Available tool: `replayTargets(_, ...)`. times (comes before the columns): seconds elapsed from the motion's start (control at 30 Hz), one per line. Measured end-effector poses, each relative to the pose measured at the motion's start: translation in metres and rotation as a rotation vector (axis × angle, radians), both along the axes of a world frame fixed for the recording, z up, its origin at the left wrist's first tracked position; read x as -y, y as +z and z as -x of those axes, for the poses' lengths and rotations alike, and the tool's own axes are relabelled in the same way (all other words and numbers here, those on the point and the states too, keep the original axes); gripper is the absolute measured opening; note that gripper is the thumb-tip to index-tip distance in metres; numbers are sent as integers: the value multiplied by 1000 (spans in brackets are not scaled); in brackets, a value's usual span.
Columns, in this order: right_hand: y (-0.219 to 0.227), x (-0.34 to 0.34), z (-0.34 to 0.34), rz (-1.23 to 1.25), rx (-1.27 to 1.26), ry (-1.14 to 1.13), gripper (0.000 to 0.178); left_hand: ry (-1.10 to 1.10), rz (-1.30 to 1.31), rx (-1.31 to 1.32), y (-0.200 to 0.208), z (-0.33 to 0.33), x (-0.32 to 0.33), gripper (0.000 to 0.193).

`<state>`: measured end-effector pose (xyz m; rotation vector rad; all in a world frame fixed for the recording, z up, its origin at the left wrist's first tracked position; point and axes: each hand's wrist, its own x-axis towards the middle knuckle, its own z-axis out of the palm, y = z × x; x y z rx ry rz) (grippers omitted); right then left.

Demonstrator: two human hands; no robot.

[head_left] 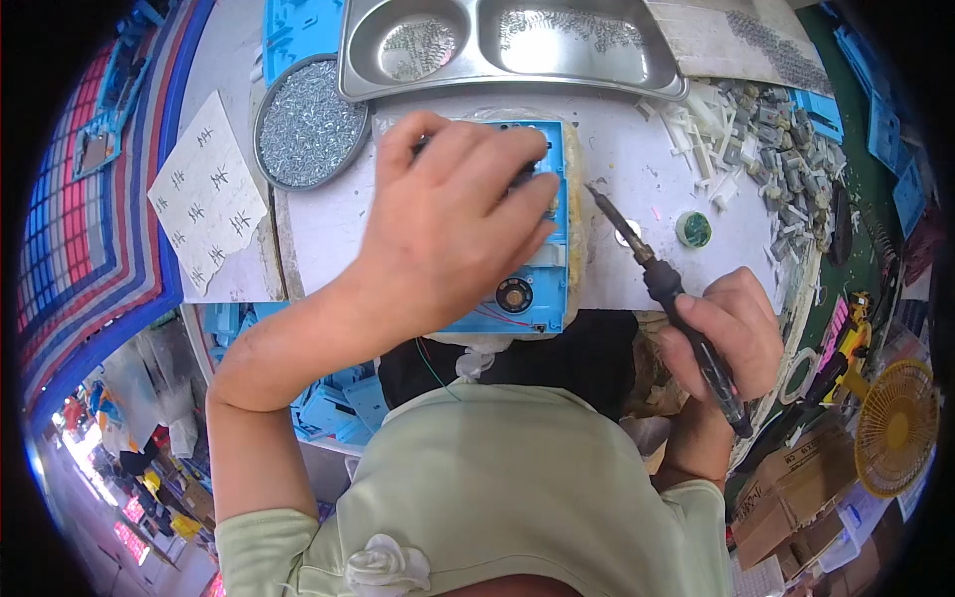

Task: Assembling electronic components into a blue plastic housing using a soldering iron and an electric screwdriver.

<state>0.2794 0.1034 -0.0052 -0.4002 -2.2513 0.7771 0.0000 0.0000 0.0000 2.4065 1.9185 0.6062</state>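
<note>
My right hand point(734, 333) grips a black soldering iron point(686, 308), its thin dark tip pointing up and left, apart from the work. A light-blue plastic housing point(552, 289) lies in front of me on a yellowish pad point(573, 199). In its lower part are a small round black speaker point(514, 294) and thin red wires. Over the upper left of the housing, my left hand point(453, 204) is closed with bent fingers around something dark, mostly hidden by the fingers. A thin green wire point(435, 370) hangs below the housing toward my lap.
A round dish of small screws point(311, 124) stands left of a steel compartment tray point(517, 82) with small metal parts. Marked paper point(207, 194) lies far left. To the right are a small green-filled tub point(693, 230), piled small motor-like parts point(771, 139) and a yellow fan point(895, 428).
</note>
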Motion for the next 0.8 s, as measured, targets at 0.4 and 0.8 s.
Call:
replayTargets(0.4, 3, -8, 14, -13, -29, 20, 33, 304, 143, 172, -1, 25, 59, 16)
replayTargets(0.8, 6, 11, 67, 523, -93, -135, 43, 348, 115, 1370, -21, -1, 13, 5)
